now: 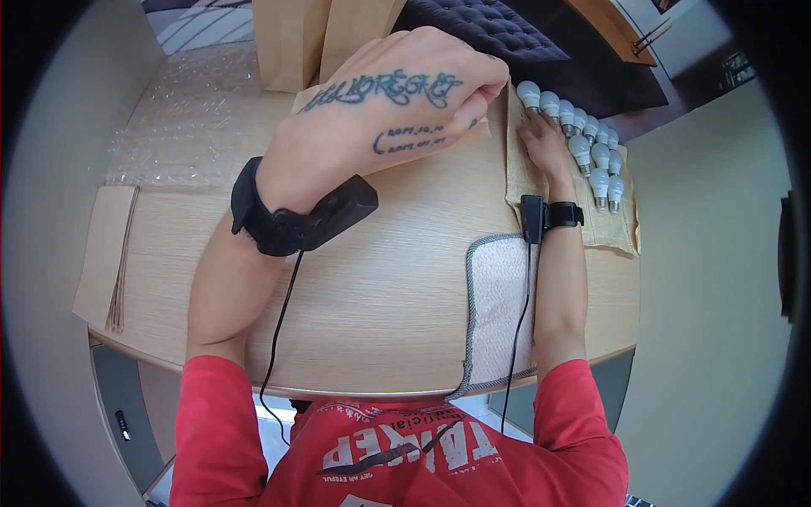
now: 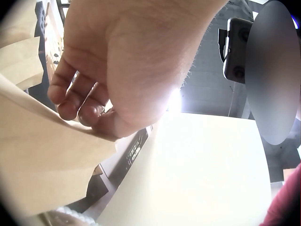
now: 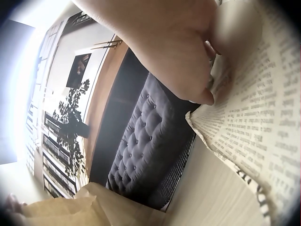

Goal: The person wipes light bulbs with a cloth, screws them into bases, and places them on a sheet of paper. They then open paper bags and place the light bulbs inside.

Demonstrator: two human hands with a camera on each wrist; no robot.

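My left hand [image 1: 397, 106] is raised over the table, seen from its tattooed back. In the left wrist view its fingertips hold the rim of a brown paper bag [image 2: 51, 155]; the head view hides most of this bag behind the hand. My right hand [image 1: 549, 150] reaches to the far right, among white light bulbs [image 1: 579, 150] with metal screw bases. Its fingers close round the base of one bulb in the group, partly hidden by the hand. The bulbs lie in rows on a beige cloth [image 1: 608, 232] with printed text [image 3: 254, 117].
More paper bags [image 1: 291, 42] stand at the back. Bubble wrap [image 1: 182, 127] lies at the back left, flat folded bags [image 1: 106, 253] at the left edge. A white cloth with grey trim [image 1: 498, 296] lies under my right forearm. Cables run from both wrist cameras.
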